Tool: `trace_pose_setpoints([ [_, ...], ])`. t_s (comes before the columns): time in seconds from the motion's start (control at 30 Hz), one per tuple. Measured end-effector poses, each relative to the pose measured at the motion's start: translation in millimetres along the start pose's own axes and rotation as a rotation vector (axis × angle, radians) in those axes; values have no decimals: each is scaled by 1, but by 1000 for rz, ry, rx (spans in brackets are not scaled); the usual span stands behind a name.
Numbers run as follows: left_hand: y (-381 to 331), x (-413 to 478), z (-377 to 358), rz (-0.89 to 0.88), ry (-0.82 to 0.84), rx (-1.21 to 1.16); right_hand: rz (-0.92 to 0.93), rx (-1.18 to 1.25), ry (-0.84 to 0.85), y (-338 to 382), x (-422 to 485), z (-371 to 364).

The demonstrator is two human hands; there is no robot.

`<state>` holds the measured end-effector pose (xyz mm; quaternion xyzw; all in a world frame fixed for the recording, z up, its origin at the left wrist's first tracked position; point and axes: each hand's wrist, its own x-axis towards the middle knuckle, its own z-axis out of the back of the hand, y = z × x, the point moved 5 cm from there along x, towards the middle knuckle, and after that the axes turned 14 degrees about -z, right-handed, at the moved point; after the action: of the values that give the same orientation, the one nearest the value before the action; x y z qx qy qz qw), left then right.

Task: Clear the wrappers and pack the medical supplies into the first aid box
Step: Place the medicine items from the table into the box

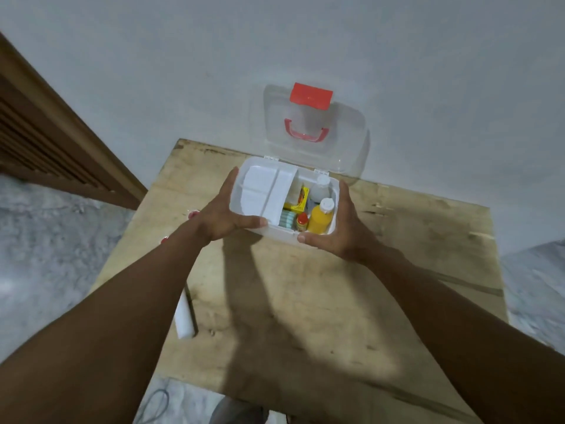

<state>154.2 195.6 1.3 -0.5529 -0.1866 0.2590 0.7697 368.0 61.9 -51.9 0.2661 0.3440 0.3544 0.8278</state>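
Note:
The white first aid box (282,233) stands open at the far side of the wooden table (305,301). Its clear lid (342,142), with a red latch (311,94) and red handle (305,132), leans back against the wall. A white divided tray (269,191) fills the box's left half. On the right are a yellow bottle (319,221), a white bottle (321,188), a small red-capped bottle (302,222), a yellow carton (301,200) and a teal pack (286,218). My left hand (220,215) presses the left side and my right hand (345,228) the right side, fingers straight and thumbs along the front.
A white flat strip (185,313) lies at the table's left edge beside a dark rod. Small red pieces (192,214) show past that edge behind my left wrist. A brown louvred door (46,142) is at the left, with marble floor around the table.

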Motion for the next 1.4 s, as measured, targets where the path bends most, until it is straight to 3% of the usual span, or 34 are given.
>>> trace_pose_setpoints([
  [0.1,-2,-4,-3,53,-31,5,-13,-14,8,-1,1,-1],
  [0.2,-6,-21,-7,151,-174,81,-28,-19,7,-3,3,2],
  [0.37,-17,-81,-20,71,-450,278,52,17,23,12,-7,7],
  [0.47,-9,-128,-29,164,-580,425,119,33,51,20,-17,11],
  [0.63,12,-197,-23,373,-728,644,61,-25,71,18,-18,9],
  [0.83,43,-221,-18,518,-556,769,-43,-74,110,18,-19,7],
  [1.03,49,-203,-24,462,-538,850,-75,-90,128,15,-19,8],
  [1.17,70,-201,-16,603,-585,789,-42,-67,127,18,-19,7],
  [1.4,73,-192,-25,611,-511,1055,2,-47,112,16,-14,6],
])
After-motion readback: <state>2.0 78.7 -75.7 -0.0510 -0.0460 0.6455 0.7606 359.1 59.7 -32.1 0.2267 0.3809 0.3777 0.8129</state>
